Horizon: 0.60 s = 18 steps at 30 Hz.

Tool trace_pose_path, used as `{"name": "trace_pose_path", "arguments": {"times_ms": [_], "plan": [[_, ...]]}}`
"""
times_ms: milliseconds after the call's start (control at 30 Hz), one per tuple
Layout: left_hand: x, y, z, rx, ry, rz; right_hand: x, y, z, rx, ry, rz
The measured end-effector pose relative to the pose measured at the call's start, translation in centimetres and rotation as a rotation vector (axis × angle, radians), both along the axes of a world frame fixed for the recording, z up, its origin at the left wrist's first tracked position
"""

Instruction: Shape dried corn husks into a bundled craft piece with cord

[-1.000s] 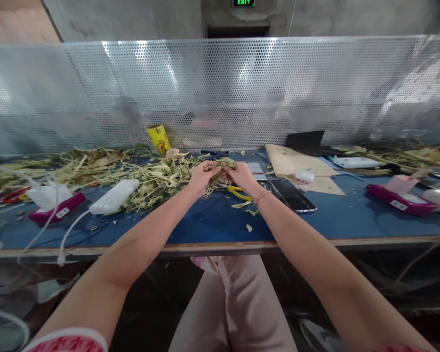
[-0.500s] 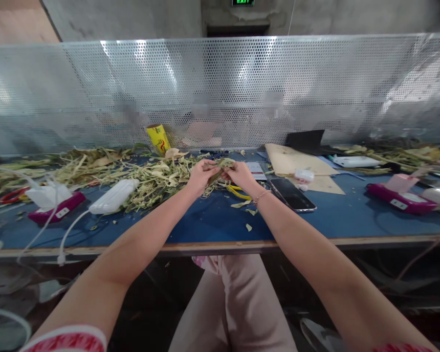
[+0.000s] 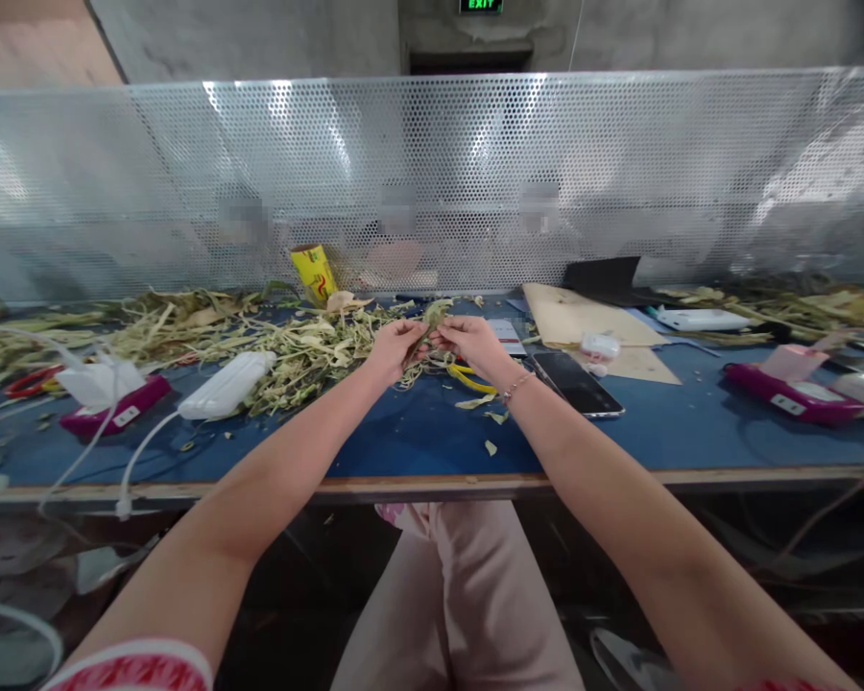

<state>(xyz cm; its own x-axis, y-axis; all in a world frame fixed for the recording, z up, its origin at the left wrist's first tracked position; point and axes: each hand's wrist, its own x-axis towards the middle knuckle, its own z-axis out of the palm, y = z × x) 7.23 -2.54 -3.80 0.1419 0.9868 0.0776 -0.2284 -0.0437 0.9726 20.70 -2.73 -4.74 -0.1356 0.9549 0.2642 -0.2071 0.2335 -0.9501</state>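
Between my two hands is a dried green leaf [image 3: 436, 313], raised a little above the blue tabletop. My left hand [image 3: 397, 347] pinches it from the left, fingers closed. From the other side my right hand [image 3: 475, 344], with a bracelet at the wrist, closes thumb and fingers on the same leaf. A heap of dried leaves and stalks [image 3: 309, 353] lies just left of my left hand. Yellow-handled scissors [image 3: 469, 376], partly hidden, rest on the table below my right hand.
A black phone [image 3: 577, 382] and brown paper [image 3: 583, 317] lie to the right. Leftward are a white power bank [image 3: 227, 386] and a purple power strip [image 3: 119, 408] with cables. A yellow can [image 3: 314, 273] stands before the perforated metal screen [image 3: 432, 144]. Another purple strip [image 3: 792, 395] sits far right.
The leaf now stands more upright between my fingers, where it lay flatter before. My hands have shifted only slightly, and the whole view has moved a touch.
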Motion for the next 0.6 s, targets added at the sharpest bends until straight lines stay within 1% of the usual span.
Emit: {"name": "trace_pose_path", "arguments": {"times_ms": [133, 267, 367, 467, 600], "plan": [[-0.02, -0.01, 0.18, -0.025, -0.023, -0.043, 0.15, -0.08, 0.03, 0.054, -0.009, 0.018], [-0.13, -0.05, 0.26, -0.057, -0.062, -0.144, 0.19, -0.04, 0.07, 0.115, -0.065, -0.028], [-0.16, -0.27, 0.34, -0.061, -0.063, -0.171, 0.18, -0.05, 0.1, 0.166, -0.111, -0.08], [-0.05, -0.47, 0.31, -0.017, -0.047, -0.185, 0.2, -0.11, 0.15, 0.192, -0.158, -0.114], [0.12, -0.39, -0.07, 0.091, -0.011, -0.18, 0.35, -0.07, 0.13, 0.197, -0.232, -0.117]]}}
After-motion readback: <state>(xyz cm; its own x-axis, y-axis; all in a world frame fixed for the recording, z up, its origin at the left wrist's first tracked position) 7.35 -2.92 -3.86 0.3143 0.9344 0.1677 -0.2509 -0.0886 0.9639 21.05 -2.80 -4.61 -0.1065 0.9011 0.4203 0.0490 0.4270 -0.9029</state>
